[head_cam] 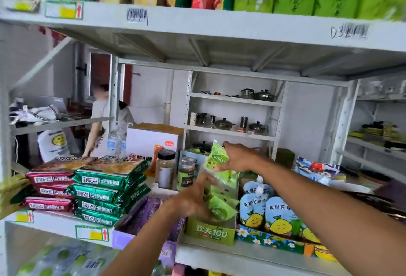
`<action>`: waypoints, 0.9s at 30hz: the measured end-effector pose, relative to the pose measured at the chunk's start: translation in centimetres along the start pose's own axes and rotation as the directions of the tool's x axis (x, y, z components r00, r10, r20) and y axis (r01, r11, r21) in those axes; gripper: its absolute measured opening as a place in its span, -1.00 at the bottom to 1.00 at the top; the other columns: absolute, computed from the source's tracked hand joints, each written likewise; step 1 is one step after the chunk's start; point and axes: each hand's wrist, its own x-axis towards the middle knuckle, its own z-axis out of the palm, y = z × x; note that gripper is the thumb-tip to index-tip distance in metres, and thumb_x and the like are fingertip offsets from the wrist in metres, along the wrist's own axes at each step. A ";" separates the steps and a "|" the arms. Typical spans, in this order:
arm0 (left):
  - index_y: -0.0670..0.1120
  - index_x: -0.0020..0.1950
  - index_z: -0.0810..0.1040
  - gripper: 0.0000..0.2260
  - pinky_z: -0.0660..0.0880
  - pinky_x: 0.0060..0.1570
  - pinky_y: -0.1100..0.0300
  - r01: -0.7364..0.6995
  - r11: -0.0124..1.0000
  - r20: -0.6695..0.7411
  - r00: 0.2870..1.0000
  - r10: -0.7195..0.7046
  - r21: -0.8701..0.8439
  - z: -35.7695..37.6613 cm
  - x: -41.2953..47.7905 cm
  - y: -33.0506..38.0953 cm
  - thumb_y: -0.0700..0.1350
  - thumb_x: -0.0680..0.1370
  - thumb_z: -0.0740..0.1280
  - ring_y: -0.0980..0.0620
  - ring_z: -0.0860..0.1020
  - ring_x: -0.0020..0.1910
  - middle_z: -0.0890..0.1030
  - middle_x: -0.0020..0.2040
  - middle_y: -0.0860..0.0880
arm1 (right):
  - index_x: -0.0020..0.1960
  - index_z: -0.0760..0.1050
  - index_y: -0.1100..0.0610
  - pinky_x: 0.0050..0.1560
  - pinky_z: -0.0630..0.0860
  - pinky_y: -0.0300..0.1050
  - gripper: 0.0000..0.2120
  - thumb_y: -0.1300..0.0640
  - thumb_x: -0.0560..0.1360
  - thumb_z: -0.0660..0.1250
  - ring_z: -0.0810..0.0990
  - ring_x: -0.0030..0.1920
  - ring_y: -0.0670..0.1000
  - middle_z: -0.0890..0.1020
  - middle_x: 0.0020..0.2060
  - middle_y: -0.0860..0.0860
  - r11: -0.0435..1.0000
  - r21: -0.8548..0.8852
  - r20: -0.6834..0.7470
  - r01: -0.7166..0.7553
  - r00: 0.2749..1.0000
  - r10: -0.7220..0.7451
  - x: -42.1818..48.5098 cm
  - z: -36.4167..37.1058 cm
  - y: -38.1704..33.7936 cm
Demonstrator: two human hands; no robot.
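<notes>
Green pouch is up in the air over the green box at the shelf's front edge, with the right hand fingers pinching its side. Left hand is down among the other pouches in that box, but it's too blurry to tell what its fingers are doing.

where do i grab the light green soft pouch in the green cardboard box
I'd pinch the light green soft pouch by its upper edge, coming from above: the green cardboard box is open-topped and its front wall hides the pouch's lower part.
</notes>
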 end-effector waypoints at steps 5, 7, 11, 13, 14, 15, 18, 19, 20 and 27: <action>0.04 0.46 0.37 -0.33 0.41 0.09 0.27 -0.016 0.915 0.118 0.992 -0.035 0.403 -0.1 -0.6 1.4 -0.22 0.43 0.55 0.03 0.48 0.21 0.50 0.36 0.02 | 0.65 0.06 0.25 0.50 0.31 -0.05 -0.06 -0.25 0.54 0.40 0.29 0.57 0.18 0.22 0.62 0.20 0.998 0.041 0.006 0.052 0.999 -0.052 -1.5 0.7 -0.2; 0.04 0.42 0.40 -0.39 0.42 0.09 0.20 -0.014 0.893 0.144 0.988 -0.057 0.450 0.1 -0.8 1.6 -0.20 0.43 0.55 -0.02 0.50 0.20 0.51 0.33 -0.01 | 0.62 0.11 0.25 0.45 0.38 -0.05 -0.12 -0.23 0.56 0.39 0.36 0.51 0.18 0.29 0.59 0.20 0.997 0.066 -0.001 0.033 0.999 -0.033 -1.7 0.6 -0.1; 0.01 0.44 0.35 -0.37 0.49 0.16 0.09 -0.019 0.864 0.177 0.981 -0.081 0.502 -0.2 -0.9 2.0 -0.22 0.46 0.54 -0.11 0.51 0.27 0.50 0.36 -0.07 | 0.67 -0.01 0.21 -0.08 0.57 -0.27 -0.12 -0.18 0.60 0.36 0.61 0.11 0.02 0.25 0.61 0.18 0.990 0.139 0.006 -0.001 1.000 0.000 -2.2 0.0 0.2; 0.01 0.42 0.35 -0.37 0.50 0.25 0.02 -0.020 0.862 0.148 0.987 -0.064 0.507 -0.2 -0.9 2.1 -0.27 0.46 0.54 -0.13 0.51 0.29 0.50 0.36 -0.10 | 0.69 -0.07 0.13 -0.38 0.53 -0.35 -0.11 -0.12 0.60 0.39 0.59 -0.08 -0.08 0.17 0.64 0.15 0.967 0.255 0.017 -0.001 1.000 -0.003 -2.4 0.1 0.4; 0.00 0.42 0.35 -0.37 0.49 0.27 0.01 -0.014 0.862 0.123 0.991 -0.056 0.507 -0.1 -0.9 2.0 -0.28 0.45 0.55 -0.13 0.50 0.31 0.48 0.37 -0.10 | 0.69 -0.09 0.08 -0.35 0.58 -0.33 -0.10 -0.07 0.60 0.41 0.60 -0.03 -0.06 0.12 0.66 0.13 0.946 0.325 0.013 0.003 1.000 -0.008 -2.5 0.1 0.4; 0.00 0.42 0.36 -0.35 0.48 0.30 0.02 -0.006 0.867 0.101 0.994 -0.051 0.499 -0.1 -0.9 1.9 -0.28 0.43 0.57 -0.12 0.48 0.33 0.46 0.39 -0.09 | 0.69 -0.10 0.05 -0.26 0.66 -0.25 -0.10 -0.02 0.60 0.43 0.62 0.04 -0.03 0.09 0.66 0.11 0.919 0.395 0.007 0.005 1.000 -0.009 -2.8 0.1 0.4; 0.02 0.44 0.36 -0.27 0.46 0.34 0.04 0.010 0.910 0.044 0.999 -0.031 0.415 -0.6 -2.1 2.2 -0.12 0.37 0.65 -0.06 0.45 0.37 0.45 0.38 -0.01 | 0.69 -0.03 -0.01 -0.03 0.73 0.00 -0.09 0.10 0.56 0.49 0.62 0.11 0.00 0.06 0.67 0.04 0.826 0.563 -0.006 0.007 1.000 -0.005 -3.9 -0.9 -0.1; 0.03 0.46 0.35 -0.23 0.45 0.37 0.03 0.015 0.937 0.014 1.000 -0.021 0.350 -1.0 -2.9 2.5 -0.01 0.35 0.67 -0.05 0.45 0.39 0.46 0.37 0.03 | 0.68 -0.02 -0.02 0.00 0.72 0.03 -0.09 0.11 0.55 0.50 0.61 0.13 0.00 0.05 0.67 0.02 0.795 0.606 -0.012 0.009 1.000 -0.002 -4.4 -1.3 -0.3; 0.03 0.49 0.31 -0.17 0.44 0.40 0.05 0.019 0.962 -0.028 1.000 -0.012 0.273 -1.3 -3.8 2.8 0.10 0.34 0.66 -0.04 0.43 0.42 0.44 0.38 0.09 | 0.68 0.00 -0.03 0.01 0.72 0.04 -0.09 0.12 0.54 0.51 0.61 0.13 -0.01 0.04 0.67 0.00 0.767 0.642 -0.016 0.014 1.000 -0.005 -5.0 -1.8 -0.5; 0.21 0.41 0.38 -0.35 0.62 0.18 -0.19 -0.146 0.802 -0.325 0.944 -0.063 -0.579 -1.4 -10.0 3.8 0.54 0.44 0.25 -0.19 0.68 0.19 0.59 0.38 -0.13 | 0.59 0.08 -0.02 0.14 0.67 0.05 -0.13 0.21 0.48 0.55 0.65 0.20 0.06 0.43 0.45 0.08 0.535 0.845 0.096 0.025 0.976 -0.197 -10.1 -3.0 -3.5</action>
